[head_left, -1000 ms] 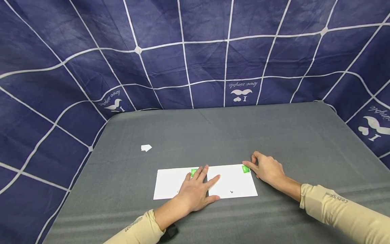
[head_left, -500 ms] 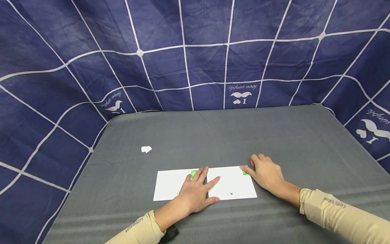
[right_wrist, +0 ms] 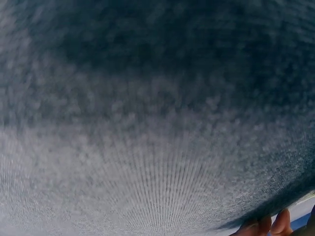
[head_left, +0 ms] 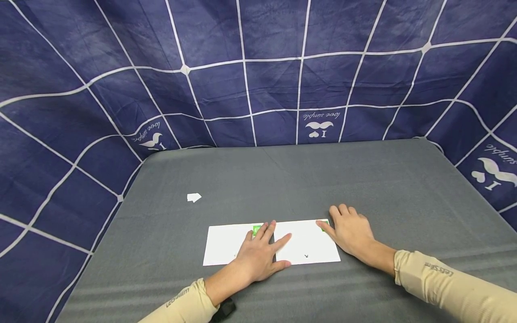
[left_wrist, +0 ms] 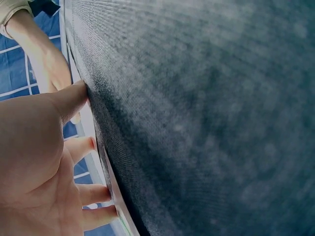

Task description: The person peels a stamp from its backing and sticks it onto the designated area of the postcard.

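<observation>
Two white envelopes lie side by side on the grey cloth, the left envelope [head_left: 222, 244] and the right envelope [head_left: 303, 244]. Each bears a small green stamp near its upper right corner. My left hand [head_left: 256, 258] is spread flat across the seam, fingers straight, partly covering the left stamp [head_left: 256, 229]. In the left wrist view its fingertips [left_wrist: 101, 214] touch the paper edge. My right hand [head_left: 353, 231] has its thumb laid over the right stamp [head_left: 325, 224], hiding most of it. Its other fingers rest on the cloth past the envelope's corner.
A small white paper scrap [head_left: 194, 197] lies at the back left of the grey cloth-covered surface [head_left: 282, 179]. Blue fabric with white grid lines [head_left: 274, 80] hangs round the back and sides. A black item [head_left: 224, 309] is below the left wrist.
My right thumb has slid leftward and inward over the right stamp, covering more of it, and the fingers have shifted slightly left. My left hand stays in place.
</observation>
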### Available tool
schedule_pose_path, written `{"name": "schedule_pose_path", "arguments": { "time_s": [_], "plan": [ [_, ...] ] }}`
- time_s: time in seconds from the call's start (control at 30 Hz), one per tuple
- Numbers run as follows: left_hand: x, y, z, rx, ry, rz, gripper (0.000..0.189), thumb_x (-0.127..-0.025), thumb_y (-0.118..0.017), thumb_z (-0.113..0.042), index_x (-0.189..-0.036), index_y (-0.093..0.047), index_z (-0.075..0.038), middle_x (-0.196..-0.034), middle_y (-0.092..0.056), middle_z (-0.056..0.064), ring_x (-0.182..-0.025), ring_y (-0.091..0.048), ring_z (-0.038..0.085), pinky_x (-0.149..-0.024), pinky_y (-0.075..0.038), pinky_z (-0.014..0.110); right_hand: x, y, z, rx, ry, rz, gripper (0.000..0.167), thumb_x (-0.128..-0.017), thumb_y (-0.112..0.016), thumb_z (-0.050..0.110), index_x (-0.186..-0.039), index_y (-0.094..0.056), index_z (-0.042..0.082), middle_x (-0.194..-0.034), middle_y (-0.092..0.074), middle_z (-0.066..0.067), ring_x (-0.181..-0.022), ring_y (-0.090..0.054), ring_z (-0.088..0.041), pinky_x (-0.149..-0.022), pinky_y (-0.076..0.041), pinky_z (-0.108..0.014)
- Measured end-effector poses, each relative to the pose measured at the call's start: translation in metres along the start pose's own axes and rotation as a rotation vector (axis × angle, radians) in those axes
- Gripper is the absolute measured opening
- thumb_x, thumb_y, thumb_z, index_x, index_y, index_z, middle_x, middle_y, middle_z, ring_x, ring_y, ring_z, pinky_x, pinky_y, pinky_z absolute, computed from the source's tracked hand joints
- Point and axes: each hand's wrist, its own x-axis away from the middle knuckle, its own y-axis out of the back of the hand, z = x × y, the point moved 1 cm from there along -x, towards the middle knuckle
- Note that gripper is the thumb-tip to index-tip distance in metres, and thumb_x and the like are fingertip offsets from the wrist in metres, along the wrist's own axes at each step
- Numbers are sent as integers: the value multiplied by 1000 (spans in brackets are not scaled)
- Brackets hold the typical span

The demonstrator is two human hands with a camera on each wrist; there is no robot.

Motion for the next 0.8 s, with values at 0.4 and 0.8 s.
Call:
{"name": "schedule_pose_path", "arguments": {
  "time_s": [0.4,0.8],
  "plan": [
    [-2,-1,-1,-20,4,14,63,-92,-44,-62,-148,-32,-36,-153,-28,12,-138,-29,29,-102,-32,53,4,-3,0,-5,16,-36,57,-92,-55,51,-126,-54,5,-121,-51,-21,-111,-48,-40,-85,-39,-55],
    [-3,0,0,-16,16,40,64,-92,-44,-62,-149,-30,-36,-153,-26,11,-139,-27,28,-102,-31,53,3,-2,0,-107,-18,64,65,-96,-48,48,-143,-40,3,-145,-34,-28,-131,-30,-48,-103,-25,-59]
  ]
}}
